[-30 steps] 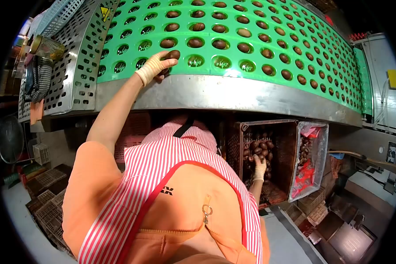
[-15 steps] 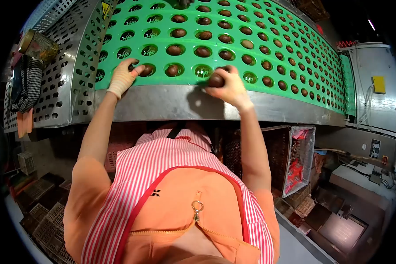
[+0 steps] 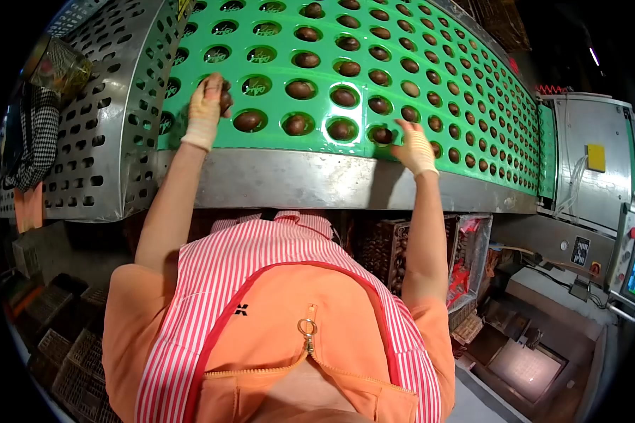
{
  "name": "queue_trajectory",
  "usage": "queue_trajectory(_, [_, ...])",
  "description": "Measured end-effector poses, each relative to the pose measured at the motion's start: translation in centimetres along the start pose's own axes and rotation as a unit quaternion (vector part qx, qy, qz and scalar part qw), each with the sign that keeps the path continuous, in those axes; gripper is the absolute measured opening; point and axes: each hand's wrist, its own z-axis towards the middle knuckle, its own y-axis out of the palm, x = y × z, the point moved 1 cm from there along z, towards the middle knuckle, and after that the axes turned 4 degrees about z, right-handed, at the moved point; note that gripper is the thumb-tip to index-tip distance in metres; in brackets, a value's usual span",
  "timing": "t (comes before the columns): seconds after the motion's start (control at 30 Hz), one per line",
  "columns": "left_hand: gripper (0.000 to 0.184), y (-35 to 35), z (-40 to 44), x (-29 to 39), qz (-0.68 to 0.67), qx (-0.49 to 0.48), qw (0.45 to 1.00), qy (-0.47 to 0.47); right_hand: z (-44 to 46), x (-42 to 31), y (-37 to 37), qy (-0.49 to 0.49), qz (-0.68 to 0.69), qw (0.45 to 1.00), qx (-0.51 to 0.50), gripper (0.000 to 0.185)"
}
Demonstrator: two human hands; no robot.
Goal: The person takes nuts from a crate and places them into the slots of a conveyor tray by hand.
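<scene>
My left hand (image 3: 208, 106) is closed round a dark brown egg-shaped piece (image 3: 226, 99), above the left part of a green sheet (image 3: 279, 146) with rows of round cups. My right hand (image 3: 416, 146) is at the front row with its fingers apart and nothing visible in them. A brown piece (image 3: 382, 135) lies in the cup just left of those fingers. Three more pieces sit further left in that row, one of them the piece (image 3: 249, 121) nearest my left hand. What lies under my right hand is hidden.
A steel edge (image 3: 296, 180) runs along the front. At left stands a perforated metal guard (image 3: 120, 99), with a glass jar (image 3: 60, 63) and a checked cloth (image 3: 39, 134) beside it. A metal cabinet (image 3: 593, 155) is at right, and a crate with red wrappers (image 3: 466, 261) is below.
My right hand has let go of its brown piece and moved right. The left hand now holds a piece. Cups that showed bare in the front row now hold pieces. The view has shifted.
</scene>
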Motion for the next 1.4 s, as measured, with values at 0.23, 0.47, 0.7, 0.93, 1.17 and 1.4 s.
queue_trajectory(0.23, [0.02,2.3,7.2,-3.9,0.534,-0.054,0.768,0.348,0.7,7.7,6.0,-0.083,-0.048,0.98,0.176,0.045])
queue_trajectory(0.47, [0.024,2.2,4.8,-2.4,0.589,-0.105,0.748,0.288,-2.7,-4.9,5.4,-0.115,0.106,0.941,0.301,0.039])
queue_trajectory(0.7, [0.026,5.8,0.7,0.7,0.594,-0.097,0.755,0.259,-0.7,-8.1,7.9,-0.165,0.135,0.973,0.084,0.041])
queue_trajectory(0.93, [0.038,11.0,-2.8,-1.4,0.658,-0.311,0.653,0.21,-2.1,-9.9,7.8,-0.115,0.168,0.953,0.225,0.033])
queue_trajectory(1.17, [0.038,6.5,2.3,0.3,0.623,-0.133,0.681,0.361,-11.6,-9.0,7.3,-0.055,0.326,0.894,0.303,0.032])
queue_trajectory(1.4, [0.046,1.5,8.8,-2.1,0.671,-0.229,0.663,0.242,-24.4,2.2,7.5,0.133,0.298,0.855,0.404,0.025])
